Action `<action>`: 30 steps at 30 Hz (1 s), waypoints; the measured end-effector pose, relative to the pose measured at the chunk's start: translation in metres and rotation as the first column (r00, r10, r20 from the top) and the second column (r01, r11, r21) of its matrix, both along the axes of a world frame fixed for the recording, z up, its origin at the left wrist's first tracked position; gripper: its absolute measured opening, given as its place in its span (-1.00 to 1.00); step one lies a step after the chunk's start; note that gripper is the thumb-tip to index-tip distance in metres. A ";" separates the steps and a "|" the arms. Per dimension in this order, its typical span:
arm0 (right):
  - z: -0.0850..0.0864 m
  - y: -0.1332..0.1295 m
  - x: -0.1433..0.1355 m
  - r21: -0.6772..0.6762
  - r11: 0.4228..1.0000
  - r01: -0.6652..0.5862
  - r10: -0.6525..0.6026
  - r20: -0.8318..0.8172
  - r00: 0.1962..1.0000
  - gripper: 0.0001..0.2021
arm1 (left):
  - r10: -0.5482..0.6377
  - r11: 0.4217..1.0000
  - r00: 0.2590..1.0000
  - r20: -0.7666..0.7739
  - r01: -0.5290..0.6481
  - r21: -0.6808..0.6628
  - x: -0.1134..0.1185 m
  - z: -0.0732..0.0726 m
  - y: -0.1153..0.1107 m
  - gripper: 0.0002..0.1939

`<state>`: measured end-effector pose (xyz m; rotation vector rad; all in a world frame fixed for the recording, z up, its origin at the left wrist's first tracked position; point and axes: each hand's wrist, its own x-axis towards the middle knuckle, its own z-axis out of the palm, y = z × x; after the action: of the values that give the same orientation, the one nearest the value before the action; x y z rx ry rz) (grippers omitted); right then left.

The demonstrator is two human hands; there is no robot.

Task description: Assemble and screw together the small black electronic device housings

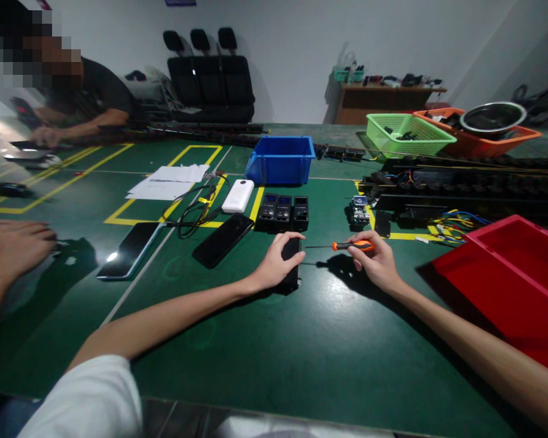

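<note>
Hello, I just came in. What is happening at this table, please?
A person sits at a green table. The left hand lies on a small black box and presses it flat. The right hand holds an orange-handled screwdriver, its thin shaft pointing at the box's side. Three similar black boxes stand in a row behind. A co-worker's hand rests at the left edge, and another person works at the far left.
</note>
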<state>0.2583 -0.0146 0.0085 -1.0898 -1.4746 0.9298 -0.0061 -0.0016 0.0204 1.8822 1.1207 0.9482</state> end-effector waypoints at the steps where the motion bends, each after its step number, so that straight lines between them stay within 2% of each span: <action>1: 0.000 0.000 0.000 -0.001 1.000 0.003 -0.003 0.003 1.000 -0.76 | 0.000 1.000 1.000 0.000 0.000 -0.002 0.000 0.000 0.000 -0.67; 16: 0.005 -0.002 -0.003 -0.076 0.997 0.024 -0.024 0.000 1.000 -0.72 | 0.011 1.000 1.000 -0.012 -0.011 -0.016 0.000 0.000 0.000 -0.67; 24: 0.004 -0.001 -0.001 -0.042 0.994 -0.103 0.099 -0.098 0.990 -0.72 | 0.004 1.000 1.000 0.001 -0.004 -0.004 0.000 0.000 0.000 -0.68; 30: 0.006 -0.003 -0.003 -0.055 0.994 -0.092 0.087 -0.094 0.992 -0.72 | 0.008 1.000 1.000 0.008 -0.008 -0.004 0.000 -0.001 0.001 -0.68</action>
<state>0.2552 -0.0176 0.0149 -1.0169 -1.4378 1.0782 -0.0058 -0.0004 0.0194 1.8702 1.1253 0.9563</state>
